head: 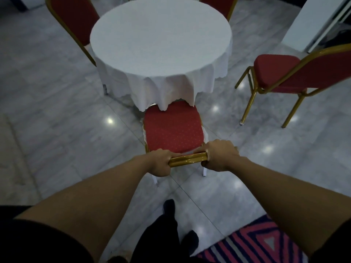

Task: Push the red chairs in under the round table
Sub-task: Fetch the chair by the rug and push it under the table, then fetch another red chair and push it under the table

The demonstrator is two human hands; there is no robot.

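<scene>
A round table (pixel 161 38) under a white cloth stands in the middle of the view. Directly in front of me is a red chair (pixel 171 128) with a gold frame, its seat's far edge just under the hanging cloth. My left hand (pixel 161 162) and my right hand (pixel 220 156) both grip the gold top rail of its backrest. A second red chair (pixel 275 71) stands apart from the table at the right, turned sideways. Two more red chairs are close to the table, one at the far left (pixel 74 19) and one at the far right (pixel 218 4), mostly hidden.
The floor is glossy grey marble with light reflections. A striped pink and dark rug (pixel 262 242) lies at the lower right. A white pillar or panel (pixel 311 21) stands at the upper right. My dark-clad legs and feet (pixel 169 224) are below the chair.
</scene>
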